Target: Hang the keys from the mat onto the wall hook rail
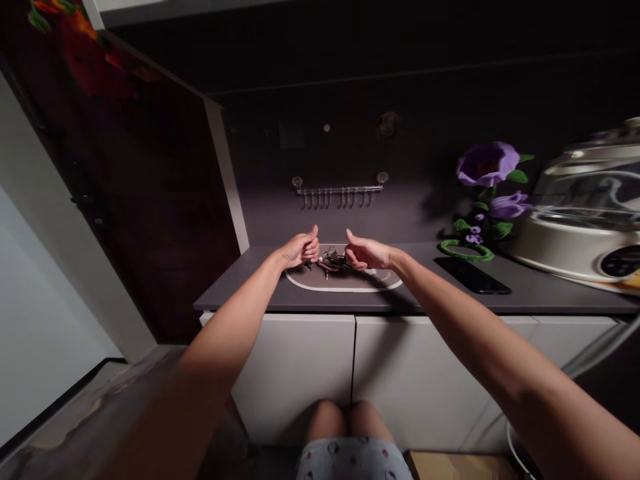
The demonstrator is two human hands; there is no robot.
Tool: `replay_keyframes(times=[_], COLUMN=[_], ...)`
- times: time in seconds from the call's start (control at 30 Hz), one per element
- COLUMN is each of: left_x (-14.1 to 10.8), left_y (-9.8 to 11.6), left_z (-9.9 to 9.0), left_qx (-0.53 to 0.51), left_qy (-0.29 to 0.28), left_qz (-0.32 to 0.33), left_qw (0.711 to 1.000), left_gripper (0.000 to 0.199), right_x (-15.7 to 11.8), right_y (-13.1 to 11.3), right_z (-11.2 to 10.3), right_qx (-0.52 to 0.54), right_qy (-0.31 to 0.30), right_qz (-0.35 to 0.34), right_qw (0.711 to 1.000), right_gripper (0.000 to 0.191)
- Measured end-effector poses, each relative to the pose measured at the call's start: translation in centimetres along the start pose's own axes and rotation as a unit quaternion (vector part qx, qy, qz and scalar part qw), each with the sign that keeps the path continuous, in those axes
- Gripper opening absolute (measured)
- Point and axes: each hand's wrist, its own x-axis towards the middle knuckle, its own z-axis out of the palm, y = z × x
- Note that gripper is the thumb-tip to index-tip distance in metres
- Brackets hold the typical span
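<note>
Both my hands hover over an oval mat with a pale rim on the dark counter. My left hand has its fingers curled into a loose fist, thumb pointing up, and nothing shows in it. Opposite it, my right hand is also curled with the thumb raised, and I see nothing held there. Between and behind them on the mat lies a bunch of what look like keys, dark and metallic, partly hidden by the hands. Whether the fingers touch the bunch I cannot tell.
A black phone lies on the counter to the right. Beside it stand purple crocheted flowers with a green ring base and a large cream appliance. A clear hook rail is on the wall. White cabinet doors are below.
</note>
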Motion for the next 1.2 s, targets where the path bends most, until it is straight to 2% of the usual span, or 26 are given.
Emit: replay_keyframes(times=[0.1,0.27,0.4,0.67,0.77,0.83,0.93,1.03,1.13,1.2], left_x=[-0.1,-0.5,-0.7,-0.7,-0.4,0.0,0.9,1.7,2.5,3.0], left_y=[-2.6,-5.6,-5.8,-5.1,-4.1,-3.4,-2.5,-2.0,-2.0,-2.5], left_z=[-0.1,-0.5,-0.5,-0.6,-1.2,-1.7,-2.8,-3.9,-5.0,-5.6], left_qx=[-0.082,-0.116,-0.114,-0.116,-0.076,-0.037,0.063,0.2,0.319,0.381], left_qy=[0.016,0.051,0.07,0.052,0.047,0.057,0.119,0.178,0.191,0.193], left_qz=[-0.012,-0.044,-0.04,-0.044,-0.031,0.007,0.071,0.095,0.091,0.086], left_qw=[0.996,0.991,0.99,0.991,0.995,0.998,0.988,0.959,0.924,0.9], left_gripper=[0.062,0.065,0.066,0.064,0.059,0.051,0.034,0.019,0.01,0.008], right_x=[0.6,0.6,0.4,0.9,2.1,3.3,5.7,8.3,10.7,12.0], right_y=[2.3,4.9,5.1,4.4,3.7,3.0,2.1,1.8,2.1,2.6], right_z=[0.6,0.8,0.9,1.2,1.1,1.2,1.3,1.3,0.8,0.4], right_qx=[0.118,0.189,0.197,0.185,0.168,0.148,0.115,0.059,-0.03,-0.1], right_qy=[0.009,0.054,0.072,0.058,0.075,0.103,0.18,0.271,0.342,0.368], right_qz=[-0.013,-0.026,-0.036,-0.014,-0.022,-0.041,-0.067,-0.082,-0.102,-0.124], right_qw=[0.993,0.98,0.977,0.981,0.983,0.983,0.975,0.957,0.934,0.916], right_gripper=[0.066,0.063,0.062,0.062,0.057,0.049,0.029,0.013,0.007,0.007])
